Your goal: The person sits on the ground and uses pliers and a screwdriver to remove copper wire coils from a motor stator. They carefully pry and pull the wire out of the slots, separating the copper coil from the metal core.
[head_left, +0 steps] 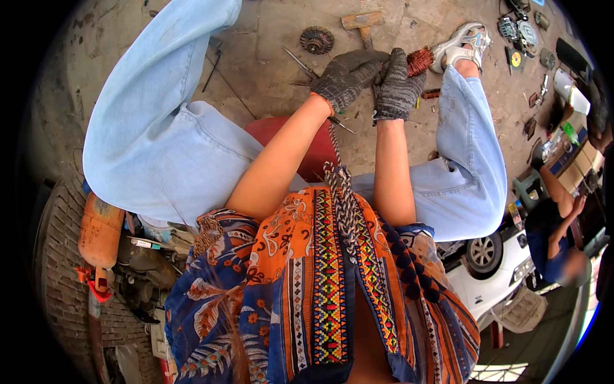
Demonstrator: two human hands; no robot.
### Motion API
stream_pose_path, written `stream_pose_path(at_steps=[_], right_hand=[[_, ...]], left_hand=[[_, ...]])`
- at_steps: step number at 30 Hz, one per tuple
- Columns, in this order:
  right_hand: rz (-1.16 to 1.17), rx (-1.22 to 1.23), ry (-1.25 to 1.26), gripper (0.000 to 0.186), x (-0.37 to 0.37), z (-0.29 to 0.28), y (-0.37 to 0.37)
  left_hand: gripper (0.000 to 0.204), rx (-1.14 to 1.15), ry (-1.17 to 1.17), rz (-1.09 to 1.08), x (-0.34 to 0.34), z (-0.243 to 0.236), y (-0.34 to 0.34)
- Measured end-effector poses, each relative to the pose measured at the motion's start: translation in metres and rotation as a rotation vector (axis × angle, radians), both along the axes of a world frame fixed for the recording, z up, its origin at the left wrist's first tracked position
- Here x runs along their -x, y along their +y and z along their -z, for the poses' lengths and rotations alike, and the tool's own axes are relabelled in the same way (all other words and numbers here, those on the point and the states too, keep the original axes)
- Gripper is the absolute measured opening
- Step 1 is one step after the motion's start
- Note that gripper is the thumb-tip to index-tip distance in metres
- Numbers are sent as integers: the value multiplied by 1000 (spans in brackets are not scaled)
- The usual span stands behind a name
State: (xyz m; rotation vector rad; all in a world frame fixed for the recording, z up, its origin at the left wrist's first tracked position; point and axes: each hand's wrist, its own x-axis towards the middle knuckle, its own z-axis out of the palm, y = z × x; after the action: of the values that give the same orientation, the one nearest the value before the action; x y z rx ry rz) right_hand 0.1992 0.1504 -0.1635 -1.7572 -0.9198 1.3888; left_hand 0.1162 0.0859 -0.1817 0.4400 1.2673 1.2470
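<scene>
Both my hands wear dark grey knitted gloves and meet over the concrete floor in front of me. My right hand [400, 88] is closed, thumb up, around a reddish-copper bundle that looks like wound wire [420, 61]; its bristly end sticks out to the right. My left hand [348, 78] reaches across to it, fingers bent together beside the right thumb. What the left fingers grip, if anything, is hidden. Just beyond the hands lies a wooden-handled hammer [362, 21]. A dark toothed disc [316, 40] rests left of it. A thin metal tool [297, 61] lies by my left wrist.
Beneath me is a red seat [284, 142]. Metal parts [518, 33] are scattered at the far right, past my sandalled foot [462, 48]. An orange cylinder [101, 230] stands by a large tyre [61, 256] at left. Another person [555, 221] sits at right near a white car [495, 272].
</scene>
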Motion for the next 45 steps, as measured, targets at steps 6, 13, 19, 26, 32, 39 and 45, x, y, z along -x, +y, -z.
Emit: stream_pose_path(at_steps=[6, 13, 19, 26, 32, 39, 45], right_hand=[[186, 209, 209, 16, -1, -3, 13], [-133, 189, 212, 14, -2, -9, 10], [-328, 260, 168, 25, -26, 14, 5], [-48, 505, 355, 11, -2, -16, 12], [-175, 607, 405, 12, 1, -13, 9], [-280, 568, 481, 16, 17, -22, -6], [-507, 129, 155, 17, 16, -24, -11]], left_hand=[[21, -213, 512, -57, 8, -7, 7], [22, -142, 419, -99, 18, -16, 9], [21, -244, 641, 47, 28, -19, 5], [23, -460, 1254, 163, 50, -45, 7], [22, -525, 1457, 136, 54, -52, -7], [17, -280, 1191, 54, 44, -49, -32], [10, 364, -582, -158, 38, -17, -56]])
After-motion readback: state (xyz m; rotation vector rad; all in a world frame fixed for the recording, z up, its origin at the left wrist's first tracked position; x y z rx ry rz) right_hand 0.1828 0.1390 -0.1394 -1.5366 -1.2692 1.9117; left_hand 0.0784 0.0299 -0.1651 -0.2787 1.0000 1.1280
